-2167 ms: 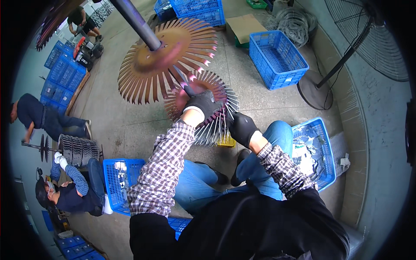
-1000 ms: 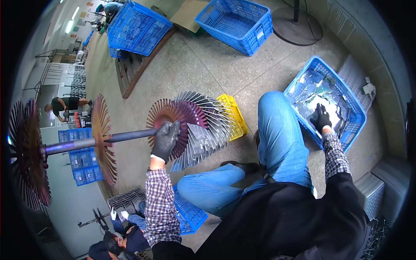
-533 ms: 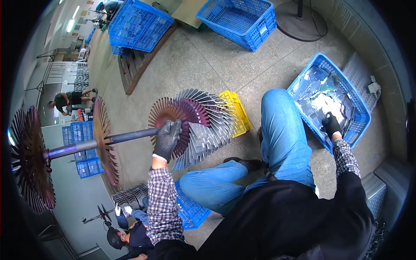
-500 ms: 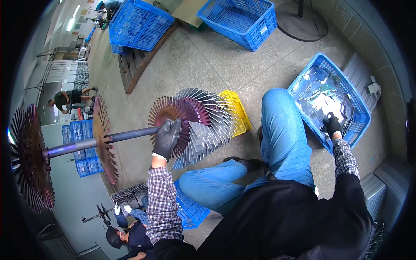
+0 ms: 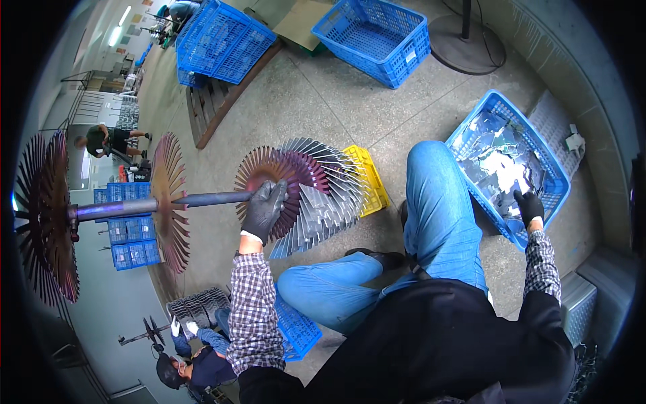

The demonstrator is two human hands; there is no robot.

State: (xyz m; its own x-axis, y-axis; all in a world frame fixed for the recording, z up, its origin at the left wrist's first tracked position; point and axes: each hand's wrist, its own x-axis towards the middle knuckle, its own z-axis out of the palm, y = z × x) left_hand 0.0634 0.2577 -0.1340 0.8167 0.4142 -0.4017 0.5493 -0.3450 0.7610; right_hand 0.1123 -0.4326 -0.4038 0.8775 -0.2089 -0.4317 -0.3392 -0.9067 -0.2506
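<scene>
My left hand (image 5: 264,210), in a black glove, is closed around the metal shaft (image 5: 214,198) where it meets a slotted, reddish-brown disc (image 5: 259,163). Beyond that hand, many flat grey metal plates (image 5: 330,215) fan out around the discs, held in their slots. My right hand (image 5: 531,206), also black-gloved, is at the near side of a blue plastic crate (image 5: 564,176) full of loose shiny metal plates (image 5: 501,158). Its fingers are slightly bent and apart, touching or just above the plates; no plate shows clearly in them.
More slotted discs (image 5: 171,202) sit further left on the shaft. A yellow crate (image 5: 367,178) stands behind the plates. Blue crates (image 5: 373,40) and a wooden pallet (image 5: 208,114) lie further off, near a round stand base (image 5: 468,50). A co-worker (image 5: 192,367) sits at lower left.
My right hand has drawn back slightly toward me and to the right over the plates. My left hand stays at the shaft. The view has shifted a little.
</scene>
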